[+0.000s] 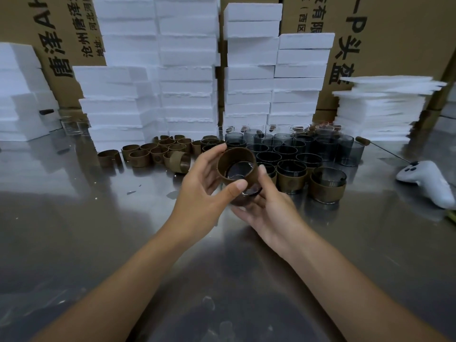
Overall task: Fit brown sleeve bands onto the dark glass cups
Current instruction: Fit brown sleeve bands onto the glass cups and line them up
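both hands meet mid-desk, above the desk (98,218), a shiny, scuffed metal top. left hand (199,193) curls round a matte brown sleeve band (237,154), thumb on near edge, fingers over far edge. right hand (271,208) cups a smooth dark glass cup (237,172) from below, thumb up its side. the band's round the cup, tilted twd camera. behind: loose band rings (148,154) left, bare smoky cups (286,150) & banded cups (327,187) right, rough white foam slabs (187,70) stacked.

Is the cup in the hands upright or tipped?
Tipped: the cup lies slanted in its sleeve band, one round end facing the camera.
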A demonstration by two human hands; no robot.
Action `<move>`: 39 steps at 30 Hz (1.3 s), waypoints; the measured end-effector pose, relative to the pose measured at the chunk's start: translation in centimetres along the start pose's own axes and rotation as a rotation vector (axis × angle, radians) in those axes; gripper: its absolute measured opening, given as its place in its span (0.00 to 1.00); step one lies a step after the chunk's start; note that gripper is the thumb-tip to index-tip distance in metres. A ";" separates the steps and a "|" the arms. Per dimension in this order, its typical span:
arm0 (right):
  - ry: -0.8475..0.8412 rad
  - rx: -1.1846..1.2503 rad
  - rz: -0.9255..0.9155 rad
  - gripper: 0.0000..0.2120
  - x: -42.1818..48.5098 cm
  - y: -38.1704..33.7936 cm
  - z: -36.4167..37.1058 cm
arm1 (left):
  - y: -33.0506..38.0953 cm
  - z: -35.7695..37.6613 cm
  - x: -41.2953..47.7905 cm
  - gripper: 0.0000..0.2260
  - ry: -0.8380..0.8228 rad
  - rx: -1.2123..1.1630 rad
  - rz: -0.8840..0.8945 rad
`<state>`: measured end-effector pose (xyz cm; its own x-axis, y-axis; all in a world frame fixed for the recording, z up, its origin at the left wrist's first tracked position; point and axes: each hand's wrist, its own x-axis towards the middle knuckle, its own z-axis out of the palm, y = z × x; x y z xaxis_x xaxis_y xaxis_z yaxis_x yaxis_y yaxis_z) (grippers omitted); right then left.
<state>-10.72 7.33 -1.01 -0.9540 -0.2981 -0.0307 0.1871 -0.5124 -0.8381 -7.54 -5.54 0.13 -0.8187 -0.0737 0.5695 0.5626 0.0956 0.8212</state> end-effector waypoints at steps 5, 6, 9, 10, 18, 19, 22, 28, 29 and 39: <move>-0.068 0.174 0.053 0.15 -0.4 -0.4 0.3 | -0.1 0.2 0.0 0.23 -0.037 0.053 0.022; -0.073 0.189 0.072 0.14 -0.5 -0.4 0.4 | -0.1 0.2 -0.1 0.24 -0.045 0.058 0.025; -0.077 0.191 0.104 0.16 -0.6 -0.6 0.4 | -0.1 0.3 -0.1 0.24 -0.058 0.061 0.033; -0.083 0.177 0.105 0.18 -0.6 -0.7 0.4 | 0.0 0.3 -0.1 0.24 -0.058 0.061 0.034; -0.148 0.126 0.102 0.35 -0.9 -0.8 0.7 | 0.1 0.3 -0.2 0.26 -0.057 0.060 0.024; -0.151 0.135 0.098 0.35 -0.8 -0.7 0.7 | 0.1 0.3 -0.2 0.26 -0.055 0.059 0.023; -0.153 0.147 0.079 0.26 -0.7 -0.7 0.7 | 0.0 0.4 -0.1 0.25 -0.049 0.052 0.023; -0.140 0.137 0.081 0.19 -0.7 -0.8 0.8 | 0.4 0.5 -0.2 0.23 -0.092 0.012 -0.003; -0.134 0.125 0.081 0.18 -0.7 -0.8 0.8 | 0.4 0.5 -0.2 0.22 -0.094 0.001 -0.011; -0.157 0.152 0.005 0.04 -1.0 -1.1 0.8 | -0.8 0.0 0.1 0.19 -0.131 -0.084 -0.254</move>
<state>-9.76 7.60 0.41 -0.9070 -0.4167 0.0609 0.2360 -0.6226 -0.7461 -8.12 -5.62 -0.48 -0.9393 0.0449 0.3402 0.3409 0.0078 0.9401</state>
